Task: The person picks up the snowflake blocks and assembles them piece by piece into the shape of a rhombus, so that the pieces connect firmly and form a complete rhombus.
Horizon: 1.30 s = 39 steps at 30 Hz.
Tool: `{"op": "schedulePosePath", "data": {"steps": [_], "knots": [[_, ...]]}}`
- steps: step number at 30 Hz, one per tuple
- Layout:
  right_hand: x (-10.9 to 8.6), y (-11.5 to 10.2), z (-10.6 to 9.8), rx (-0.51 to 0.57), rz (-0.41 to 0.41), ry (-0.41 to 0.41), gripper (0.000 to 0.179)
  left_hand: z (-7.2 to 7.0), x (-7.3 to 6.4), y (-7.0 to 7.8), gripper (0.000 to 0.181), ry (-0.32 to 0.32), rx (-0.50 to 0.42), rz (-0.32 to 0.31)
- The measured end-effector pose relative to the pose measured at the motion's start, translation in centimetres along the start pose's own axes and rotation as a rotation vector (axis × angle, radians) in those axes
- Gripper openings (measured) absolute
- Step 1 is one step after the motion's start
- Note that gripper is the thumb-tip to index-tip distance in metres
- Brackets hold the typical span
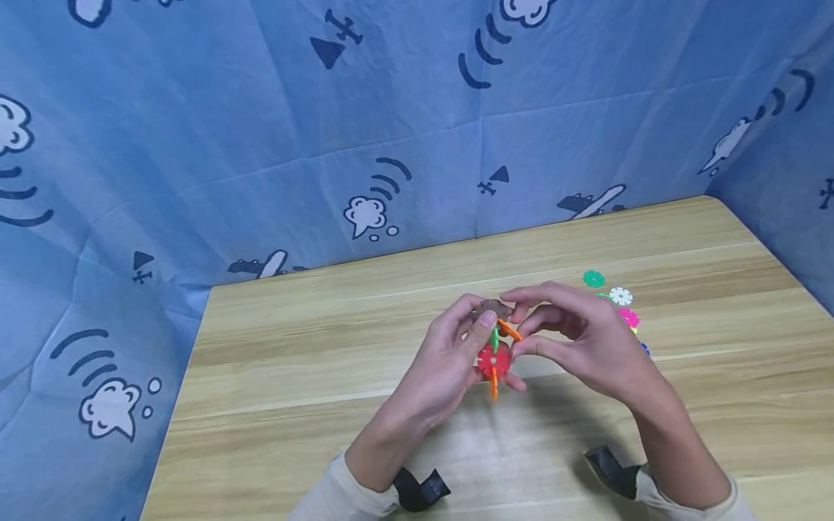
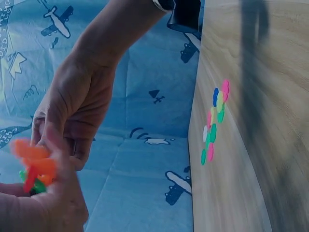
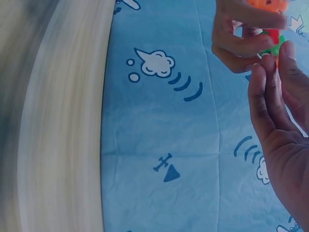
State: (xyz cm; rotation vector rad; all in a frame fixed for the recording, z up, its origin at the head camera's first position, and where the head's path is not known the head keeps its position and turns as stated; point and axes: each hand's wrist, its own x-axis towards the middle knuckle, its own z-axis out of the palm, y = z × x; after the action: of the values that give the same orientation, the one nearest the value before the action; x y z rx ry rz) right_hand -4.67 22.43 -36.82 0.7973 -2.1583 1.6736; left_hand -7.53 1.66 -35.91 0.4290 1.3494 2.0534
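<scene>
Above the table, my left hand holds a small cluster of joined, notched plastic snowflake discs. A red disc faces up in the cluster, with an orange disc edge-on below it. Between the red disc and a brownish disc stands a green disc. My right hand pinches another orange disc at the cluster's right side, thumb and fingers bent. In the right wrist view, fingers partly hide the cluster's green disc. Whether the pinched disc is slotted in, I cannot tell.
Loose discs lie on the wooden table beyond my right hand, among them a green disc, a white disc and a pink disc. Blue patterned cloth walls the table's back and sides. Black straps hang at both wrists.
</scene>
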Motion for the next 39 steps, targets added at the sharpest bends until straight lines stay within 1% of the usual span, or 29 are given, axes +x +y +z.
{"op": "schedulePosePath", "data": {"steps": [3, 6, 8, 9, 11, 13, 15, 17, 18, 21, 25, 28, 30, 32, 34, 36, 39], "knots": [[0.0, 0.0, -0.3, -0.011, 0.008, -0.002, 0.064, 0.0, 0.1, 0.0, 0.029, 0.064, 0.050, -0.025], [0.0, 0.0, -0.7, -0.020, 0.019, -0.012, 0.063, 0.0, 0.1, 0.0, 0.027, 0.127, 0.056, -0.042], [-0.1, -0.1, -1.1, -0.077, 0.044, -0.004, 0.063, 0.0, 0.2, 0.0, 0.026, 0.161, 0.057, -0.040], [-0.1, -0.2, -1.4, -0.123, 0.062, 0.004, 0.062, 0.0, 0.2, 0.1, 0.027, 0.167, 0.050, -0.031], [-0.2, 0.0, -2.2, -0.257, 0.108, 0.020, 0.059, -0.1, 0.2, 0.1, 0.026, 0.179, 0.040, -0.021], [-0.3, 0.3, -3.2, -0.420, 0.181, 0.030, 0.053, -0.1, 0.1, 0.2, 0.026, 0.188, 0.042, -0.015], [-0.5, 0.9, -4.2, -0.553, 0.259, 0.021, 0.046, -0.2, 0.0, 0.2, 0.025, 0.180, 0.036, -0.010], [-0.8, 1.6, -5.1, -0.642, 0.341, -0.006, 0.039, -0.2, 0.0, 0.2, 0.024, 0.167, 0.041, -0.012], [-1.0, 1.9, -5.6, -0.666, 0.382, -0.024, 0.037, -0.2, 0.0, 0.1, 0.024, 0.155, 0.048, -0.012], [-1.4, 2.7, -6.5, -0.689, 0.483, -0.087, 0.035, -0.1, 0.0, -0.1, 0.024, 0.115, 0.080, -0.012], [-1.8, 3.7, -7.1, -0.690, 0.583, -0.157, 0.039, 0.1, 0.0, -0.3, 0.024, 0.091, 0.116, -0.023], [-2.0, 4.4, -7.5, -0.701, 0.652, -0.211, 0.041, 0.2, -0.1, -0.2, 0.024, 0.089, 0.113, -0.026], [-2.2, 4.9, -7.8, -0.713, 0.696, -0.264, 0.043, 0.3, -0.1, -0.1, 0.023, 0.077, 0.094, -0.026], [-2.5, 5.5, -8.1, -0.725, 0.729, -0.318, 0.046, 0.3, -0.1, -0.1, 0.022, 0.062, 0.068, -0.027], [-2.8, 6.0, -8.3, -0.730, 0.747, -0.355, 0.046, 0.4, -0.1, -0.1, 0.022, 0.046, 0.041, -0.030], [-3.2, 6.5, -8.3, -0.729, 0.758, -0.364, 0.043, 0.4, -0.1, -0.1, 0.022, 0.034, 0.020, -0.035], [-3.5, 7.0, -8.1, -0.738, 0.784, -0.351, 0.039, 0.3, -0.2, -0.1, 0.022, 0.023, -0.005, -0.039]]}}
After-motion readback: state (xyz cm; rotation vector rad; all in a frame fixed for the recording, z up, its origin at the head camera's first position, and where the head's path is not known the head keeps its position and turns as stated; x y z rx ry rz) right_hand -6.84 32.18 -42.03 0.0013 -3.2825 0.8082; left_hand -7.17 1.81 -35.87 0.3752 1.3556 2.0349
